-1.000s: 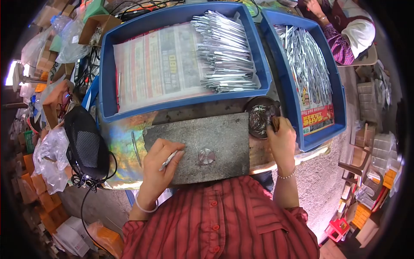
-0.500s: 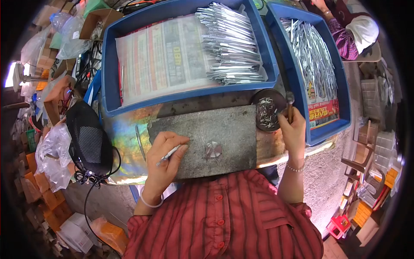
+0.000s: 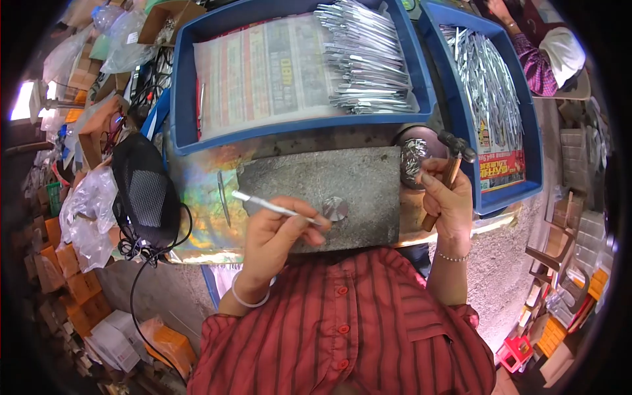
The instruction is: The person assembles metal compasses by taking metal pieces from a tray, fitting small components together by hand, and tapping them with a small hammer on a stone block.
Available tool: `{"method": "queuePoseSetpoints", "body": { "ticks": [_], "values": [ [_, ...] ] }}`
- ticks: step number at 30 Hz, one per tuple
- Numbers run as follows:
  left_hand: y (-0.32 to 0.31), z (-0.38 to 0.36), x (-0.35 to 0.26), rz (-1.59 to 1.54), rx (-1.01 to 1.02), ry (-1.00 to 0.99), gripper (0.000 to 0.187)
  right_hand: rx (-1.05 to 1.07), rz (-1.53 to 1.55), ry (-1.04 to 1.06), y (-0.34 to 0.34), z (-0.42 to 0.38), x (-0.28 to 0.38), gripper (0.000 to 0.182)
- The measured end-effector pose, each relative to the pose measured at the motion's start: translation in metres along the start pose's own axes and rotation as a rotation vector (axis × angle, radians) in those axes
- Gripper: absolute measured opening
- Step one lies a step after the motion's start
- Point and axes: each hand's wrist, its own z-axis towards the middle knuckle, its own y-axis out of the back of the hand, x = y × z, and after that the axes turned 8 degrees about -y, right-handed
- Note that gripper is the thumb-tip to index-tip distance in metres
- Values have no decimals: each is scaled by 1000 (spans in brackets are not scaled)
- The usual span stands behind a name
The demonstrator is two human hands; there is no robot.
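Note:
My left hand (image 3: 276, 238) pinches a slim silvery metal piece (image 3: 266, 204) over the left part of the grey stone slab (image 3: 296, 174). A small round shiny disc (image 3: 335, 209) lies on the slab, just right of those fingers. My right hand (image 3: 449, 203) is closed round the wooden handle of a hammer (image 3: 455, 146), whose dark head points up. The thumb and forefinger are close together beside the round dish (image 3: 390, 139) of small metal pins (image 3: 414, 157); whether they pinch a pin is too small to tell.
Behind the slab is a blue tray (image 3: 296, 125) with paper and stacked metal pieces (image 3: 372, 59). Another blue tray (image 3: 532, 158) stands right. A thin metal piece (image 3: 224, 197) and a black mesh item (image 3: 146, 197) are left. Another person's sleeve (image 3: 536, 66) shows at upper right.
My left hand has moved right, and its metal piece now shows at greater length. The hammer in my right hand has tilted, showing more of its handle and head. The whole view has shifted slightly.

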Motion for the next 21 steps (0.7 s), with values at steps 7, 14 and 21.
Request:
{"method": "queuePoseSetpoints", "body": {
  "ticks": [7,14,21],
  "values": [
    [-12,0,9,-350,22,186,13,320,224,-148,-25,-14,-8,13],
    [-17,-2,17,-478,20,170,15,444,100,-271,-53,-38,-7,16],
    [-17,-3,22,-666,2,204,18,434,-133,-171,-73,-55,-5,16]
  ]
}}
